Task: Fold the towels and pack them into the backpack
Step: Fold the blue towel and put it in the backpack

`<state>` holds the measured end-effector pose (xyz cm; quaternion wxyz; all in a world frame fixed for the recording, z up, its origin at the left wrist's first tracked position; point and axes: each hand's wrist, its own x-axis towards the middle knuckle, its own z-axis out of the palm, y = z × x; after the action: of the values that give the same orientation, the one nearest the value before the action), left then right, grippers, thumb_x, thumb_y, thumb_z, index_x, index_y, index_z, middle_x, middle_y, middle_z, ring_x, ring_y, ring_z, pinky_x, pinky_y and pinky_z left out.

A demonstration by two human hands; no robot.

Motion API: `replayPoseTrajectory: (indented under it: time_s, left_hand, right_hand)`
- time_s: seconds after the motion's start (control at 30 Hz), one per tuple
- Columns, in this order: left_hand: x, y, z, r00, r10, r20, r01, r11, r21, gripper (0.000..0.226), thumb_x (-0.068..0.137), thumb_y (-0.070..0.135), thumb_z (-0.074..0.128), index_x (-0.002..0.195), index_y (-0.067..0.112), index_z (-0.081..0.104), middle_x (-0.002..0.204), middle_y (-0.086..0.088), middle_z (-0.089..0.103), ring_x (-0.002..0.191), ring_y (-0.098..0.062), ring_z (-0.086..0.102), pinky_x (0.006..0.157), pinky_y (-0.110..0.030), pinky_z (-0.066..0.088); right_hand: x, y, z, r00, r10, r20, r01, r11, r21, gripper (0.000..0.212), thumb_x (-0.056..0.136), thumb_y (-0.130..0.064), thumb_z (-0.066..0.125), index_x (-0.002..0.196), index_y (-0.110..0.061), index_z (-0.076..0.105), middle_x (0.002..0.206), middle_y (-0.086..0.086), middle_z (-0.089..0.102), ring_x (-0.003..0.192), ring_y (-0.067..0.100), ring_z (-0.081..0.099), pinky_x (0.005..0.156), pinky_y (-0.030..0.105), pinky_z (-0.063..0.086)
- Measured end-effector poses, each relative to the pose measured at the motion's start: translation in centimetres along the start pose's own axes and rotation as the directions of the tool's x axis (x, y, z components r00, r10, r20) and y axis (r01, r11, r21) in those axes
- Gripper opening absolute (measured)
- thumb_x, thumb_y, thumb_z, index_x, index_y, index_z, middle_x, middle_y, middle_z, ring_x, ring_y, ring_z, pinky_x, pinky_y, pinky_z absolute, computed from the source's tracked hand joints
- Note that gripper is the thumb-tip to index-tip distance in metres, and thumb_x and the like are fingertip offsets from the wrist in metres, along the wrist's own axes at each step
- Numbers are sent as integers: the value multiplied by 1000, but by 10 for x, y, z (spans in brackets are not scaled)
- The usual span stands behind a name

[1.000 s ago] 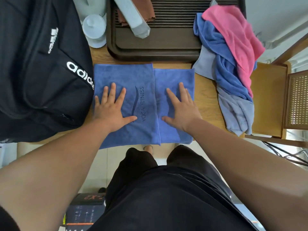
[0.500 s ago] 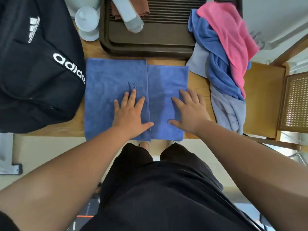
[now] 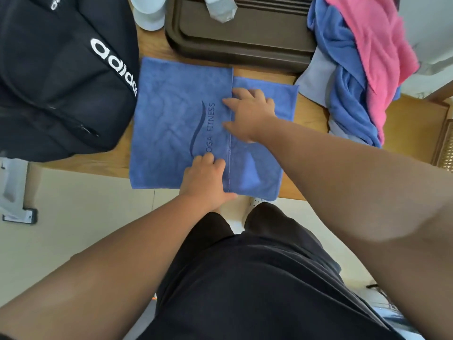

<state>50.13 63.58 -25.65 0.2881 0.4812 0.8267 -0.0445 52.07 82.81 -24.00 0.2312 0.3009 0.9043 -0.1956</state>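
Observation:
A blue towel (image 3: 176, 123) printed "YOGA FITNESS" lies flat on the wooden table (image 3: 311, 111), its left flap folded over the right part. My right hand (image 3: 252, 116) sits at the flap's edge, halfway along, with curled fingers pinching it. At the near end of the same edge, by the table's front, my left hand (image 3: 206, 177) grips the towel with bent fingers. The black backpack (image 3: 61, 82) lies just left of the towel. At the right is a heap of unfolded towels: a pink towel (image 3: 377, 47) lies over a second blue towel (image 3: 348, 94).
A dark brown tray (image 3: 240, 50) holding a grey object stands behind the towel. A white cup (image 3: 149, 13) sits at the back left. A wooden chair (image 3: 421, 128) stands beyond the table's right end. The towel's near edge hangs over the table front.
Both hands were pressing flat on the towel. They have now moved to the flap's edge and curled their fingers on it, the right farther, the left nearer.

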Motion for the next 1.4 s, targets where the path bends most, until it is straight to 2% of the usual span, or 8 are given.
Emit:
replayPoseTrajectory:
  time_s: [0.23,0.53,0.67,0.83,1.03,1.1,1.2,1.4]
  left_hand:
    - [-3,-2,8,997,64,-47,-56,987,153,49,76,50,65,110,18,49,112,-2,46,102,-25,47,71,-37,39]
    - [-8,-14,-7,985,115,-133,-128,987,-97,21,86,18,57,73,14,42,76,1,41,75,-25,45,58,-33,26]
    - [-17,-15,-23,961,70,-267,-142,954,-264,24,79,17,57,63,10,41,59,2,39,56,-21,37,47,-29,22]
    - [-33,10,-48,868,160,-471,-323,901,-289,27,71,14,59,56,13,36,52,4,29,48,-19,29,44,-26,19]
    - [-19,51,-23,949,262,-178,-304,911,-278,25,81,20,56,64,15,39,56,2,38,52,-20,34,48,-30,24]
    - [-10,61,-9,970,242,-21,-240,945,-221,22,88,20,53,70,13,44,63,0,46,56,-20,38,49,-32,25]
    - [-1,68,2,977,189,96,-170,970,-175,22,95,22,51,74,18,46,72,2,50,63,-19,46,51,-31,28]
    - [-1,67,-4,986,128,105,-96,957,-274,23,90,25,57,70,19,48,66,4,50,62,-18,48,51,-30,28]
  right_hand:
    - [2,-9,-5,999,0,-47,6,992,124,64,92,-50,60,150,-30,40,159,-8,30,145,28,22,112,48,25]
    - [0,-5,-5,997,-23,-69,42,958,282,64,93,-45,63,149,-22,44,156,-3,35,141,27,32,113,48,32]
    - [-13,-6,-17,982,-54,-182,141,849,509,40,94,-25,65,128,-4,63,135,8,54,114,21,57,100,31,43]
    - [-53,6,-28,919,243,-312,143,532,835,21,93,-16,54,102,-15,73,106,-4,68,77,16,71,81,44,59]
    - [-74,59,-7,898,336,-284,34,591,806,22,95,-21,59,110,-11,71,102,-5,65,87,12,62,87,40,53]
    - [-69,74,2,954,250,-166,-28,626,780,19,94,-20,62,94,-1,66,85,10,59,73,12,50,70,43,45]
    - [-64,82,6,989,128,-70,-33,664,747,29,91,-18,66,71,-10,47,70,2,38,60,11,34,58,33,31]
    - [-59,89,5,989,132,-63,-39,653,756,32,95,-27,66,119,-5,65,126,8,54,107,22,57,88,35,51]
